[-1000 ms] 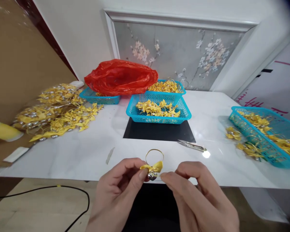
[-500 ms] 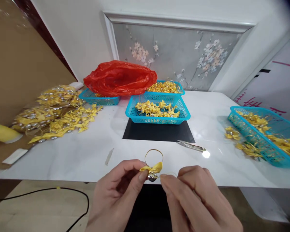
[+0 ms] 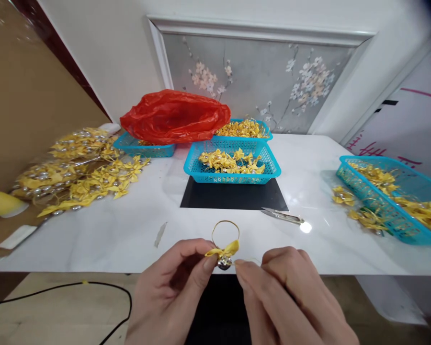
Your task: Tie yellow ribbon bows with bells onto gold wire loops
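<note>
In the head view, low in the centre of the frame, we see our left hand (image 3: 172, 297) pinching a small yellow ribbon bow (image 3: 222, 250) between thumb and forefinger, just at the near edge of the white table (image 3: 129, 230). A silver bell (image 3: 224, 262) hangs under the bow and a thin gold loop (image 3: 225, 231) stands up above it. Our right hand (image 3: 290, 302) sits just beside it, to the right, fingertips pressed together on a fine thread at the bow's right side.

Above the hands, at mid-frame, a pair of small snips (image 3: 283, 217) lies on the table by a black mat (image 3: 233, 196). On the mat's far edge stands a blue basket (image 3: 232, 167) of yellow bows, with a second basket (image 3: 244, 129) behind it and a red plastic bag (image 3: 175, 116) to the upper left. At the left edge we see heaps of finished bows (image 3: 79, 177); at the right edge, another blue basket (image 3: 391, 196).
</note>
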`<state>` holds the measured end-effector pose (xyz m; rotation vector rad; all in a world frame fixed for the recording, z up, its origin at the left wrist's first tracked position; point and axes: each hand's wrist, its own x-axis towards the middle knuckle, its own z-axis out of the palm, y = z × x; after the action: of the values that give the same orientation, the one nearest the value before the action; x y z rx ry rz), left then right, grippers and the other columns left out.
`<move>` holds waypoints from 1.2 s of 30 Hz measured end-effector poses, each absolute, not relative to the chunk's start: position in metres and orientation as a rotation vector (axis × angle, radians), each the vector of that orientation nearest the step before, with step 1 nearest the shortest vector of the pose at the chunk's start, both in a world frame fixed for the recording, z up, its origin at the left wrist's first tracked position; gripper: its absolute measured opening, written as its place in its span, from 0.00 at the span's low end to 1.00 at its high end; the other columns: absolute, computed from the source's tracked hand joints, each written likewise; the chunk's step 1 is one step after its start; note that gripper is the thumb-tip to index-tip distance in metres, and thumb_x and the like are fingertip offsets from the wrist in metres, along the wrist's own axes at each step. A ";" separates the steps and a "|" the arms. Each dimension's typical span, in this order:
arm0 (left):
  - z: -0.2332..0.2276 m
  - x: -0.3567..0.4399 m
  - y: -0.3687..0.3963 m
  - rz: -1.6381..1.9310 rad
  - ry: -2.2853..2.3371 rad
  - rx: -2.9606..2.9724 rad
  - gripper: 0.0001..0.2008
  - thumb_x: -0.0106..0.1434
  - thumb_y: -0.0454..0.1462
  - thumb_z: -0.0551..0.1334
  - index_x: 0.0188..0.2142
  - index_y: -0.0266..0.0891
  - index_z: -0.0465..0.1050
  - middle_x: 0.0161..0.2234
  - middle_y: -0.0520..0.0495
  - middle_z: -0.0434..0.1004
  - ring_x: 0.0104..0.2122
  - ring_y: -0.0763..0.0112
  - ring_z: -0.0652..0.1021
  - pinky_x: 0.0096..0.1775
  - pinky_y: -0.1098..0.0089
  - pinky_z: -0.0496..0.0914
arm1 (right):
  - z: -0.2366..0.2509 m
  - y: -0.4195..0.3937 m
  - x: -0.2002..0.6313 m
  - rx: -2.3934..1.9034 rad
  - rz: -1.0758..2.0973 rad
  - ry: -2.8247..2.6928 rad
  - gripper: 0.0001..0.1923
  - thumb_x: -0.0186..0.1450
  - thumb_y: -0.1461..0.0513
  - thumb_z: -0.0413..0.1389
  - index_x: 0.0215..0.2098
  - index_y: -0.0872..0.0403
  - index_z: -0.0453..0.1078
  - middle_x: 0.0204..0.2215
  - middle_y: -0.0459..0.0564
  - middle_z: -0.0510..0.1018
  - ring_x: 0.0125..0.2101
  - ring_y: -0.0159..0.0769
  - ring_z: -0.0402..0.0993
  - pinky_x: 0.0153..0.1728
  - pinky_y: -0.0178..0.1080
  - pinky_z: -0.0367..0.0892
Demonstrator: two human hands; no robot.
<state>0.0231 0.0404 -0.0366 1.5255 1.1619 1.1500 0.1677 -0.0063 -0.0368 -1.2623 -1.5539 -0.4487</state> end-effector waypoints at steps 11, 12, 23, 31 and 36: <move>-0.038 0.021 0.040 1.157 1.222 1.614 0.01 0.61 0.40 0.68 0.33 0.49 0.80 0.30 0.57 0.84 0.26 0.76 0.81 0.29 0.86 0.73 | -0.035 -0.007 0.167 -1.298 -0.479 -1.571 0.05 0.62 0.73 0.61 0.30 0.60 0.73 0.22 0.46 0.66 0.25 0.29 0.63 0.24 0.36 0.60; -0.038 0.021 0.040 1.168 1.222 1.626 0.01 0.61 0.40 0.68 0.33 0.50 0.80 0.30 0.58 0.84 0.26 0.76 0.81 0.29 0.86 0.74 | -0.035 -0.008 0.167 -1.300 -0.476 -1.571 0.05 0.62 0.73 0.61 0.30 0.60 0.73 0.22 0.46 0.66 0.24 0.28 0.63 0.24 0.36 0.60; -0.040 0.019 0.040 1.202 1.188 1.732 0.03 0.62 0.38 0.67 0.35 0.51 0.78 0.32 0.59 0.84 0.27 0.77 0.82 0.29 0.87 0.74 | -0.036 -0.009 0.166 -1.319 -0.500 -1.562 0.06 0.63 0.73 0.61 0.30 0.59 0.72 0.22 0.46 0.66 0.25 0.28 0.63 0.25 0.36 0.60; -0.042 0.017 0.040 1.187 1.181 1.765 0.03 0.63 0.38 0.66 0.36 0.51 0.78 0.32 0.59 0.84 0.29 0.76 0.83 0.31 0.88 0.74 | -0.036 -0.008 0.167 -1.302 -0.488 -1.573 0.05 0.63 0.73 0.60 0.31 0.60 0.72 0.22 0.47 0.66 0.25 0.28 0.63 0.23 0.36 0.58; -0.041 0.018 0.040 1.176 1.184 1.773 0.04 0.63 0.37 0.66 0.36 0.52 0.78 0.33 0.60 0.85 0.30 0.77 0.83 0.32 0.88 0.75 | -0.036 -0.008 0.166 -1.303 -0.496 -1.562 0.06 0.62 0.73 0.61 0.30 0.60 0.72 0.22 0.46 0.65 0.25 0.28 0.62 0.23 0.36 0.59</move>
<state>0.0180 0.0402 -0.0408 1.7727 1.1845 1.1756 0.1662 -0.0082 -0.0355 -1.3031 -1.5617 -0.4965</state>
